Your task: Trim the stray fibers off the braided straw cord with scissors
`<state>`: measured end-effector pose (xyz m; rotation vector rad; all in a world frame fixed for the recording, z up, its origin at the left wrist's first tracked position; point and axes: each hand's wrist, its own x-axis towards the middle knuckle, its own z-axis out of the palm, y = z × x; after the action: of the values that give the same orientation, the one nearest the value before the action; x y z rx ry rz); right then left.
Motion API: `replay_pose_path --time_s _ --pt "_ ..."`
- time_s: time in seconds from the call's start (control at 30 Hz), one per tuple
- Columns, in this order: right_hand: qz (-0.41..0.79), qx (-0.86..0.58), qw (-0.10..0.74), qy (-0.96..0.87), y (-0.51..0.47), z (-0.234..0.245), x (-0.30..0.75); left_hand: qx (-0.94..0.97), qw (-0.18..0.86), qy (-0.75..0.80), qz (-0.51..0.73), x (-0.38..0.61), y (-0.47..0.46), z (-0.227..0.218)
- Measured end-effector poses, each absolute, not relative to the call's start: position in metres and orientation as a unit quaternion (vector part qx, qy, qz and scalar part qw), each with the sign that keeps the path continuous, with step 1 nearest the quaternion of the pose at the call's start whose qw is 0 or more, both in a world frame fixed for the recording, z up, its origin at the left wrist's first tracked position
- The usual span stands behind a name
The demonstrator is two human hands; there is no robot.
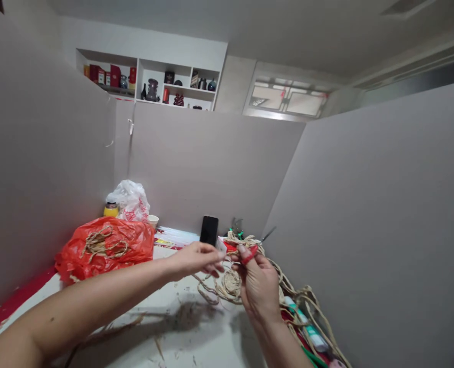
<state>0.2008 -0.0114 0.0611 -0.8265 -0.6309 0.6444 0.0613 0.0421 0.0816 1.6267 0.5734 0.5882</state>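
As the left hand (198, 258) pinched shut and the right hand (259, 286) gripped a red strip (249, 254), the strip appeared light and limp, best held by its ends.

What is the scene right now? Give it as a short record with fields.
right hand: fingers pinch a red piece
left hand: beside the red piece, grip unclear
below hands: rope coil on table
left side: red bag with rope bundle on it
behind: phone upright; white bag
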Motion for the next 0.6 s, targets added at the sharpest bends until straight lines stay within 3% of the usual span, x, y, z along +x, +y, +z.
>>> replay_pose_path --time_s 0.13,0.27,0.6 --pt "0.253 -0.388 0.846 -0.265 -0.008 0.063 0.221 0.758 0.573 0.264 0.167 0.037 0.045 0.049" --pt "0.186 -0.378 0.881 -0.215 -0.013 0.074 0.251 0.815 0.452 0.330 0.152 0.004 0.064 0.039" --pt "0.075 -0.404 0.890 -0.196 -0.034 0.091 0.259 0.882 0.109 0.418 0.189 -0.055 0.086 0.092"
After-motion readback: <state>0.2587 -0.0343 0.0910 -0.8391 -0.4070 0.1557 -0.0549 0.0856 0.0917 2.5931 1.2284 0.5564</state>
